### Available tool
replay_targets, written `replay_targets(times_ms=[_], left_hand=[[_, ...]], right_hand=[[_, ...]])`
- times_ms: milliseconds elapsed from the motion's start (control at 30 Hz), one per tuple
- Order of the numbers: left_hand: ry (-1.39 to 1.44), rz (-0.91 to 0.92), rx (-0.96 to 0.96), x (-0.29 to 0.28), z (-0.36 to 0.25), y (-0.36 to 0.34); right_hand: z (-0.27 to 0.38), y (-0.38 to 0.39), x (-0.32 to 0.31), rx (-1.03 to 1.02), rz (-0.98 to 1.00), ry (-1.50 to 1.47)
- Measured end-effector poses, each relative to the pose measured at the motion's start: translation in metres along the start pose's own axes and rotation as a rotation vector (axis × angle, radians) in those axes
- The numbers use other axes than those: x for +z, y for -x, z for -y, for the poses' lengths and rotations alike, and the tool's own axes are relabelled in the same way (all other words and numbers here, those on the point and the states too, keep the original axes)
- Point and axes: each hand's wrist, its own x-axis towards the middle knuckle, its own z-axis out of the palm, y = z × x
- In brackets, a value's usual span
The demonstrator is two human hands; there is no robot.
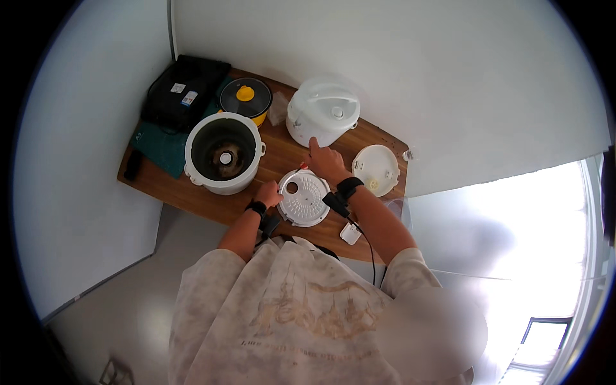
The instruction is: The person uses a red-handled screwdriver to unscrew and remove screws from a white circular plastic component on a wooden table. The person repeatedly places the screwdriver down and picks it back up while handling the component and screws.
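A white round rice cooker lid plate with radiating ribs and a round hole lies on the wooden table in front of me. My left hand is closed at its left rim, fingers curled against the edge. Over the plate's far side, my right hand is closed, its thumb-side pointing away from me. A small red piece shows at its fingers; the rest of what it holds is hidden. Left of the plate stands a white rice cooker body without a lid, its dark inside showing a round central part.
Behind stand a white lidded cooker and a yellow pot with a glass lid. A black bag lies on a green cloth. At right are a cream round cover and a small white piece. Walls border the table.
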Motion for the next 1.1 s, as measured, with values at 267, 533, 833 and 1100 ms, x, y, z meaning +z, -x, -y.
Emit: replay_targets(times_ms=[267, 533, 833, 1100], left_hand=[[-0.103, -0.013, 0.028, -0.006, -0.009, 0.007], [-0.162, -0.019, 0.07, -0.01, -0.013, -0.006], [-0.212, -0.013, 0.05, -0.017, -0.022, -0.005], [-0.258, -0.025, 0.028, -0.021, -0.023, -0.004]], right_hand=[[0.007, 0.005, -0.021, -0.066, 0.119, -0.119], [-0.013, 0.006, -0.001, -0.337, -0.108, -0.185], [-0.018, 0.008, -0.009, -0.157, -0.018, -0.107], [-0.01, 0.009, -0.019, -0.023, 0.132, -0.078]])
